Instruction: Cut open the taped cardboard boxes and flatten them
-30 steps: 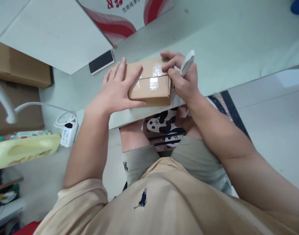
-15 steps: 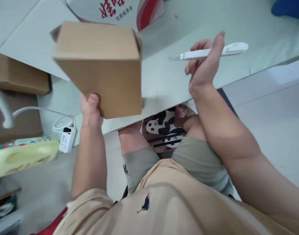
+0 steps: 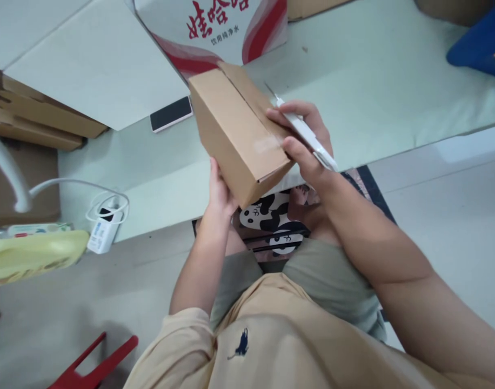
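A brown cardboard box (image 3: 227, 129) is held tilted above the pale green tabletop (image 3: 353, 86), a strip of clear tape showing near its near right end. My left hand (image 3: 221, 192) grips the box from its lower left side. In my right hand (image 3: 312, 135) is a white utility knife (image 3: 302, 129), its thin blade out and aimed up and left. The fingers of that hand also touch the right end of the box, beside the tape. The box hides part of the left fingers.
A black phone (image 3: 171, 114) lies behind the box, near a white box (image 3: 97, 59) and a red-lettered carton (image 3: 215, 32). To the left are a white charger with a coiled cable (image 3: 104, 229) and cardboard boxes (image 3: 40, 119). A blue object (image 3: 478, 48) sits far right.
The box has moved right and turned, so its taped side shows. My right hand has come left and down with the knife, from apart to touching the box. The phone has come into view.
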A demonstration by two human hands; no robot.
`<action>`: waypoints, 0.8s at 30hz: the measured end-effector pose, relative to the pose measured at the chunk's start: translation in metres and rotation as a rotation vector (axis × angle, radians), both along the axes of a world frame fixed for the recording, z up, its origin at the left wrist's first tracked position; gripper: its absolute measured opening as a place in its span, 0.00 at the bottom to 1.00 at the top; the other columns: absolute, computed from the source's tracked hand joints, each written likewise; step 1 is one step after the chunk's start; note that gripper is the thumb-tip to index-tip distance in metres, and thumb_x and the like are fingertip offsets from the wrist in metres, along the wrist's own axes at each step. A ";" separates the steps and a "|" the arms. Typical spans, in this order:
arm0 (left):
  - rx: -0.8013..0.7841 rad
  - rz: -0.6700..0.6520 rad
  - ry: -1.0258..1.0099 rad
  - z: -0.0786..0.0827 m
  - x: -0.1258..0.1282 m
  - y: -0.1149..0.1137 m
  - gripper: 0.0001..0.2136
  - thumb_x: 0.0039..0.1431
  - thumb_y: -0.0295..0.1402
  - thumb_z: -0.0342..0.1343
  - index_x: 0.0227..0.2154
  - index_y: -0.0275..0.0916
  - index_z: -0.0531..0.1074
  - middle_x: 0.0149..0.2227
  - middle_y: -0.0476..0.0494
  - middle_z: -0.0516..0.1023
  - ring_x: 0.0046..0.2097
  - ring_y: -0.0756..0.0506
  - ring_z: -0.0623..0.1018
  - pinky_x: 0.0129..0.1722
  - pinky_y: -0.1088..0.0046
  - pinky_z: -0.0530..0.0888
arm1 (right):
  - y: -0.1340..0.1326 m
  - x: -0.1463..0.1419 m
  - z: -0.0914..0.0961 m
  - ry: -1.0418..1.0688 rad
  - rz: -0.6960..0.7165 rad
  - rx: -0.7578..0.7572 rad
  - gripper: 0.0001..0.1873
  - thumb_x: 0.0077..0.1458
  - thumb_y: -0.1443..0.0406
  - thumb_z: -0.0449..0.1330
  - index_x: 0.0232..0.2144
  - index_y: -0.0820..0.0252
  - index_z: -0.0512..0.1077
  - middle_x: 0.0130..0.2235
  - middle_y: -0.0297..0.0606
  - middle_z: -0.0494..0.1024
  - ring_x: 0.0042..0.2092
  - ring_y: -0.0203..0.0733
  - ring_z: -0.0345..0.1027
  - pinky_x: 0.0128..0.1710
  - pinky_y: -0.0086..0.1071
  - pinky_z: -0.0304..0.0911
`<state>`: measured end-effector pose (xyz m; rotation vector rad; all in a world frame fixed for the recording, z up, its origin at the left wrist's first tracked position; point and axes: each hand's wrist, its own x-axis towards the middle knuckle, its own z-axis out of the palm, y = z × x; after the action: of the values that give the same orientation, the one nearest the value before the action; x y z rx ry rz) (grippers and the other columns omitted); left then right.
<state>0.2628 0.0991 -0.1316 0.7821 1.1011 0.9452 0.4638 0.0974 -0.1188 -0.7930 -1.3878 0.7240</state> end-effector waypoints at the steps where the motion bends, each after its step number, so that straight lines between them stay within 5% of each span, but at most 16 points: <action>1: -0.027 0.007 0.022 -0.006 -0.001 0.003 0.35 0.65 0.63 0.41 0.56 0.40 0.74 0.61 0.35 0.77 0.61 0.35 0.78 0.59 0.53 0.78 | 0.000 0.002 0.000 0.002 -0.027 0.000 0.23 0.60 0.45 0.59 0.54 0.39 0.66 0.57 0.34 0.81 0.64 0.49 0.72 0.67 0.49 0.67; 4: 0.038 0.039 0.270 -0.019 -0.013 0.008 0.27 0.59 0.57 0.58 0.49 0.39 0.75 0.56 0.32 0.80 0.60 0.34 0.78 0.62 0.53 0.76 | 0.002 0.007 -0.001 -0.020 -0.078 -0.005 0.23 0.58 0.45 0.61 0.54 0.39 0.68 0.54 0.33 0.82 0.62 0.50 0.75 0.66 0.50 0.69; 6: 0.257 0.123 0.515 -0.015 -0.023 0.012 0.27 0.55 0.54 0.64 0.50 0.40 0.73 0.59 0.33 0.77 0.64 0.35 0.75 0.65 0.53 0.72 | 0.002 0.008 -0.001 -0.088 -0.070 -0.025 0.23 0.57 0.47 0.62 0.53 0.41 0.69 0.54 0.34 0.82 0.61 0.51 0.75 0.65 0.49 0.70; 10: 0.791 0.222 0.928 0.032 -0.027 0.036 0.29 0.66 0.60 0.48 0.60 0.47 0.68 0.65 0.44 0.71 0.70 0.39 0.67 0.69 0.56 0.67 | -0.001 0.006 0.005 -0.264 0.010 -0.045 0.20 0.56 0.53 0.63 0.51 0.42 0.72 0.56 0.32 0.81 0.67 0.51 0.68 0.68 0.49 0.66; 12: 1.024 0.092 0.987 0.060 -0.016 0.059 0.30 0.71 0.59 0.37 0.53 0.43 0.74 0.57 0.46 0.77 0.64 0.40 0.72 0.68 0.58 0.68 | -0.003 0.005 0.007 -0.305 0.043 -0.023 0.19 0.57 0.56 0.62 0.52 0.41 0.73 0.57 0.31 0.80 0.70 0.51 0.64 0.69 0.49 0.65; 14: 1.136 -0.077 1.055 0.077 0.000 0.083 0.28 0.74 0.50 0.34 0.53 0.42 0.76 0.60 0.47 0.75 0.66 0.42 0.70 0.69 0.60 0.66 | -0.002 0.004 0.007 -0.310 0.054 0.003 0.20 0.57 0.56 0.62 0.53 0.39 0.73 0.57 0.29 0.81 0.70 0.52 0.63 0.68 0.50 0.66; 17: 0.897 -0.204 1.287 0.080 0.019 0.105 0.22 0.71 0.37 0.44 0.64 0.47 0.70 0.70 0.54 0.66 0.75 0.39 0.57 0.76 0.50 0.51 | -0.002 0.001 0.004 -0.295 -0.006 0.036 0.19 0.56 0.55 0.63 0.51 0.37 0.74 0.55 0.29 0.82 0.67 0.53 0.68 0.64 0.50 0.71; 21: 0.711 -0.272 1.246 0.072 0.021 0.101 0.26 0.61 0.45 0.57 0.63 0.56 0.70 0.71 0.60 0.63 0.72 0.29 0.58 0.74 0.40 0.51 | -0.011 -0.003 0.009 -0.149 -0.155 0.075 0.13 0.61 0.54 0.60 0.48 0.41 0.75 0.40 0.31 0.84 0.45 0.47 0.80 0.45 0.44 0.77; 24: 0.668 -0.247 1.202 0.073 0.017 0.095 0.28 0.57 0.49 0.58 0.62 0.59 0.71 0.71 0.62 0.62 0.69 0.25 0.60 0.72 0.37 0.52 | -0.029 -0.004 0.022 -0.056 -0.219 -0.019 0.14 0.64 0.46 0.55 0.43 0.40 0.74 0.26 0.28 0.75 0.27 0.42 0.72 0.27 0.38 0.66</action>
<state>0.2794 0.1946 -0.0584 2.1480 1.6370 0.5712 0.4594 0.0685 -0.0971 -0.9694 -1.3203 0.5487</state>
